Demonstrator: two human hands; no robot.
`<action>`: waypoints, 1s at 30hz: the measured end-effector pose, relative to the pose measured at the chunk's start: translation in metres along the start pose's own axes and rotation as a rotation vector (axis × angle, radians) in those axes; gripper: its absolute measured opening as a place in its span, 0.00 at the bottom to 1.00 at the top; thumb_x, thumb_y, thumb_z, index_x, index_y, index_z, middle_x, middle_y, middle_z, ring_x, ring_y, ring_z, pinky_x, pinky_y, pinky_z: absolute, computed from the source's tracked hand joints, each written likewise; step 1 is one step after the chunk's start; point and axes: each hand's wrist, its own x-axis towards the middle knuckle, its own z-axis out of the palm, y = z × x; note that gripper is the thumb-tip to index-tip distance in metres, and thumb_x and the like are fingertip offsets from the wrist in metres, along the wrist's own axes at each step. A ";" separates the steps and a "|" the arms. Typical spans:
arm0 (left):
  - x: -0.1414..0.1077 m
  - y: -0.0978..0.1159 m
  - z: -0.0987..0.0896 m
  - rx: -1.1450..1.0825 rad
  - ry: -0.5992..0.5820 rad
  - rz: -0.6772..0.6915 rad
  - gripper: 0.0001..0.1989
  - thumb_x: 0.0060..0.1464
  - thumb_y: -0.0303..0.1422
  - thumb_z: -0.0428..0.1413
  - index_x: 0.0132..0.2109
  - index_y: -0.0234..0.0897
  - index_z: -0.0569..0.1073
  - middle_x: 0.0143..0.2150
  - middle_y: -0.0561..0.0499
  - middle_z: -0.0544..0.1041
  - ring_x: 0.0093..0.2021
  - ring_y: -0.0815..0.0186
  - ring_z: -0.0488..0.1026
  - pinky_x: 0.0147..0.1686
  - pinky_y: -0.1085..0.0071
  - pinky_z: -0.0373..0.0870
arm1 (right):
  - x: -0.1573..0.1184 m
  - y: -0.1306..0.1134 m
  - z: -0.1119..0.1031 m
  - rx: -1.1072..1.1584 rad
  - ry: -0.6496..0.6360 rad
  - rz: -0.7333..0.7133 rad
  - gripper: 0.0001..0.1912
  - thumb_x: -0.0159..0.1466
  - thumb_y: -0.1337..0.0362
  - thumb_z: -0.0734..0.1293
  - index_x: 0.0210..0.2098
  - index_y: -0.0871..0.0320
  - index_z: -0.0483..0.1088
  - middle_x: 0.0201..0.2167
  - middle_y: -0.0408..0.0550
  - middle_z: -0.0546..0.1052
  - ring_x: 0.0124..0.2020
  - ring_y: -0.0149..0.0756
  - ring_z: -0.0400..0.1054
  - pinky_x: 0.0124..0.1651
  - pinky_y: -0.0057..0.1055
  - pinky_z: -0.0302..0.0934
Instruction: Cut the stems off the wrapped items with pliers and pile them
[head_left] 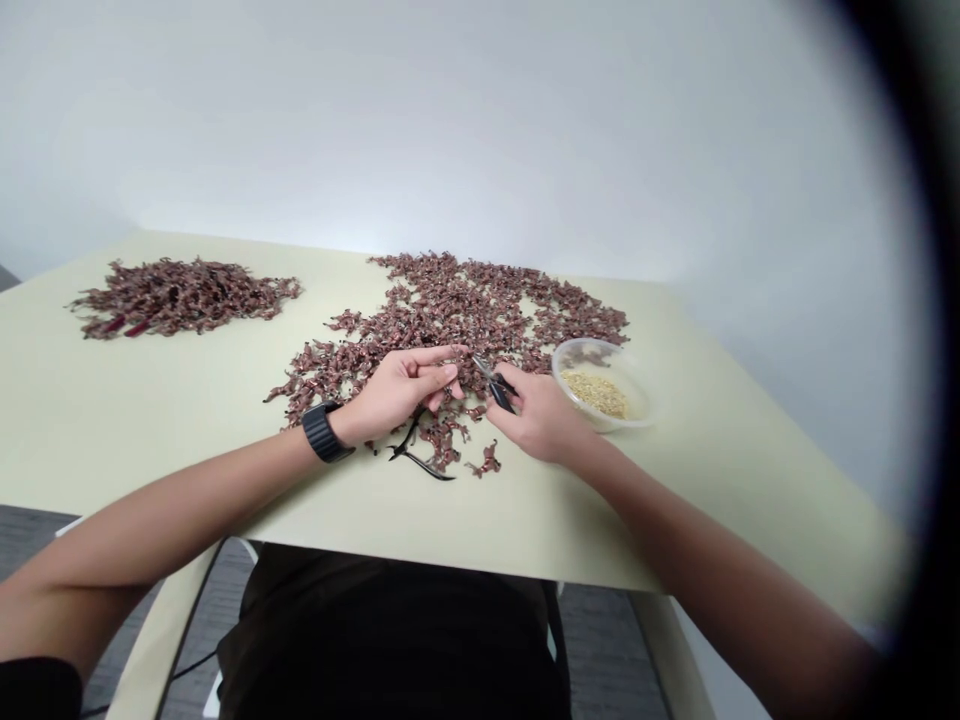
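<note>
My right hand (541, 415) is closed around the dark handles of a pair of small pliers (501, 390), their metal jaws pointing left toward my other hand. With a dark watch band at the wrist, my left hand (409, 385) has its thumb and fingers pinched together close to the jaw tips. What it pinches is too small to make out, perhaps one of the reddish-brown pieces. Beneath and beyond both hands spreads a large pile of small reddish-brown, figure-like pieces (480, 300). Black-handled nippers (420, 462) lie on the table just below my left hand.
Right of my right hand stands a clear round plastic tub (637, 405) holding small yellowish bits (596, 393). A second heap of brown pieces (187, 295) lies at the far left, with dark red tool handles (137, 327) in its front. The pale yellow table (360, 515) meets a wall behind.
</note>
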 end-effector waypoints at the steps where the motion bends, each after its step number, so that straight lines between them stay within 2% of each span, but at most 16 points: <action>1: 0.000 0.000 0.000 -0.022 -0.003 -0.008 0.31 0.61 0.43 0.62 0.67 0.32 0.71 0.36 0.46 0.80 0.25 0.74 0.63 0.26 0.75 0.64 | 0.000 0.001 0.000 -0.025 -0.007 -0.014 0.13 0.64 0.58 0.65 0.30 0.54 0.56 0.21 0.36 0.61 0.23 0.29 0.53 0.29 0.32 0.44; 9: 0.000 -0.001 -0.001 -0.033 -0.030 -0.024 0.31 0.61 0.42 0.62 0.67 0.33 0.71 0.35 0.47 0.80 0.25 0.74 0.63 0.25 0.76 0.64 | 0.000 0.003 0.002 -0.074 -0.046 -0.051 0.11 0.64 0.60 0.65 0.30 0.54 0.56 0.21 0.37 0.63 0.23 0.29 0.56 0.29 0.31 0.45; 16: -0.002 -0.002 0.001 0.033 -0.061 0.011 0.30 0.63 0.42 0.60 0.68 0.34 0.70 0.36 0.46 0.80 0.25 0.74 0.64 0.27 0.75 0.65 | 0.000 0.002 0.003 0.050 -0.091 -0.011 0.10 0.63 0.62 0.65 0.28 0.55 0.59 0.21 0.38 0.63 0.24 0.29 0.55 0.29 0.31 0.45; 19: -0.004 -0.005 0.000 0.217 -0.047 0.107 0.29 0.65 0.42 0.58 0.69 0.35 0.68 0.36 0.47 0.81 0.26 0.72 0.68 0.29 0.74 0.68 | -0.001 -0.003 0.004 0.281 -0.161 0.057 0.08 0.61 0.63 0.64 0.28 0.56 0.59 0.23 0.39 0.62 0.25 0.30 0.53 0.28 0.30 0.45; 21: -0.003 -0.007 -0.007 0.448 -0.009 0.270 0.26 0.67 0.39 0.56 0.69 0.37 0.69 0.39 0.46 0.82 0.31 0.69 0.72 0.34 0.72 0.71 | -0.002 -0.007 0.003 0.558 -0.275 0.196 0.08 0.60 0.62 0.64 0.28 0.55 0.58 0.23 0.38 0.57 0.23 0.28 0.48 0.24 0.28 0.41; 24: 0.002 -0.010 -0.022 0.822 -0.047 0.602 0.22 0.68 0.32 0.52 0.67 0.42 0.71 0.47 0.43 0.83 0.41 0.65 0.76 0.45 0.67 0.73 | -0.002 -0.010 -0.005 1.047 -0.605 0.461 0.10 0.62 0.58 0.62 0.30 0.54 0.57 0.23 0.35 0.48 0.21 0.27 0.35 0.20 0.27 0.30; 26: 0.005 -0.010 -0.030 0.959 -0.129 0.717 0.23 0.68 0.28 0.50 0.67 0.45 0.72 0.51 0.43 0.82 0.45 0.63 0.76 0.50 0.63 0.72 | -0.001 -0.010 -0.011 1.241 -0.776 0.529 0.11 0.62 0.56 0.62 0.30 0.54 0.57 0.23 0.35 0.45 0.21 0.27 0.32 0.19 0.25 0.27; 28: 0.005 -0.009 -0.032 0.962 -0.128 0.703 0.23 0.68 0.28 0.49 0.66 0.46 0.73 0.51 0.43 0.82 0.45 0.63 0.77 0.49 0.63 0.72 | 0.000 -0.009 -0.014 1.286 -0.805 0.540 0.12 0.63 0.55 0.62 0.30 0.54 0.57 0.23 0.35 0.45 0.22 0.27 0.32 0.19 0.25 0.26; 30: 0.003 -0.009 -0.026 0.842 -0.039 0.568 0.21 0.68 0.31 0.51 0.65 0.44 0.74 0.47 0.44 0.83 0.38 0.66 0.77 0.43 0.68 0.74 | 0.001 -0.007 -0.012 1.199 -0.696 0.519 0.12 0.64 0.55 0.62 0.30 0.54 0.57 0.23 0.35 0.46 0.22 0.27 0.33 0.20 0.26 0.27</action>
